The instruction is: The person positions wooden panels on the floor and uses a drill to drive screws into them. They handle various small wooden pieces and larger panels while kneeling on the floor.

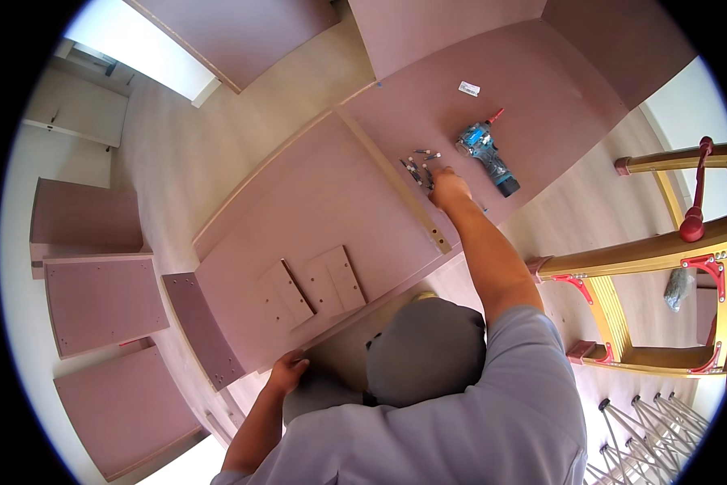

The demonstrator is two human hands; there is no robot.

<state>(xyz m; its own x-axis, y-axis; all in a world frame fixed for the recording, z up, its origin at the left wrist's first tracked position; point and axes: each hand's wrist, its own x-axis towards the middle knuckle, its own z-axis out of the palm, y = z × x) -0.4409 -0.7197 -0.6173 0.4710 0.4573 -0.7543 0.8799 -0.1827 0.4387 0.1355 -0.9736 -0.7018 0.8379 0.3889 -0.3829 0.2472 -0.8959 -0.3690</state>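
My right hand (450,188) reaches down to a small pile of dark fasteners with pale ends (416,171) on a large mauve panel (299,194). Its fingers are drawn together at the pile's edge, and what they pinch, if anything, is hidden. Just right of the hand lies a blue and black cordless drill (486,158) with a red bit. At the panel's near edge, my left hand (287,372) is held loosely with thumb and fingers apart, holding nothing I can see. Two small boards with holes (337,279) lie on the panel in front of it.
A narrow strip with holes (396,182) crosses the panel. Upright mauve boards (452,28) stand at the far side, and more panels (105,299) lean at left. A yellow and red ladder (646,255) lies at right, above several thin metal legs (646,428).
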